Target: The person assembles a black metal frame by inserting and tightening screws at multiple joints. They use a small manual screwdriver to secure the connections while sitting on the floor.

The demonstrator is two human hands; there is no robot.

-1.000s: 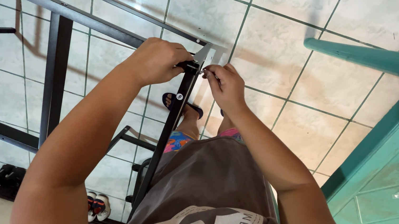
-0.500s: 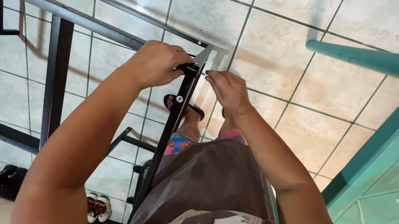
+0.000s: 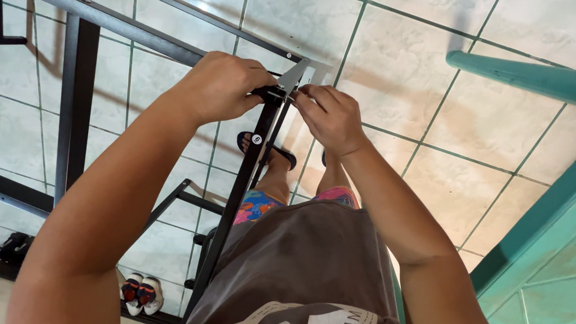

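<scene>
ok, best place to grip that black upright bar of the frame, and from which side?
Grip the black upright bar just under its top end, from the left, fingers wrapped round it, as the left hand does. The right hand works at the top corner bracket, so that side stays free.

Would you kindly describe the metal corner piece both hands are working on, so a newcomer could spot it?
Start at the black metal frame above the tiled floor. Follow its upright post to the top, where the left hand and right hand meet. The corner plate is grey, flat and triangular, unlike the black bars.
</scene>
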